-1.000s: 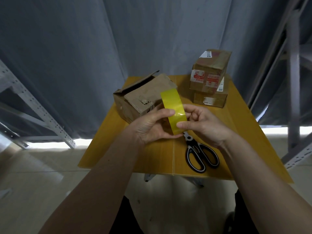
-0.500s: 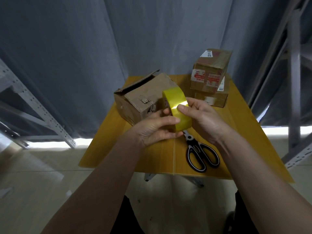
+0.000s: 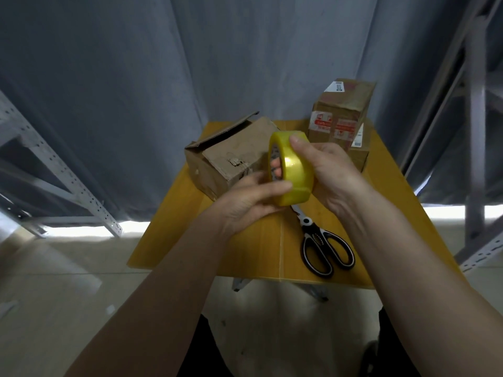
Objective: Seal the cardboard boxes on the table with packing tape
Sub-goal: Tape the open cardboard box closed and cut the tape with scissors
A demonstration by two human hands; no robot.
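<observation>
1. Metal rack upright [image 3: 62, 170], perforated, grey: far left, against a grey curtain [image 3: 136, 77].
2. Open cardboard box [image 3: 228, 156]: left part of the yellow table [image 3: 168, 229], far side, top flaps raised and unsealed.
3. Left hand [image 3: 245, 202]: above the table's middle, fingers curled round the near lower edge of the tape roll, thumb pressed along its outer face.
4. Tape roll [image 3: 292, 167], yellow, translucent: held on edge between both hands, above the table, just in front of the open box.
5. Right hand [image 3: 326, 170]: grips the roll from the right, thumb over the top; fingertips show through the core.
6. Scissors [image 3: 324, 246], black handles: lying flat on the table, near side, below the right hand, blades partly hidden by the roll.
7. Stacked boxes [image 3: 340, 118], two, taped and labelled: far right corner of the table.
</observation>
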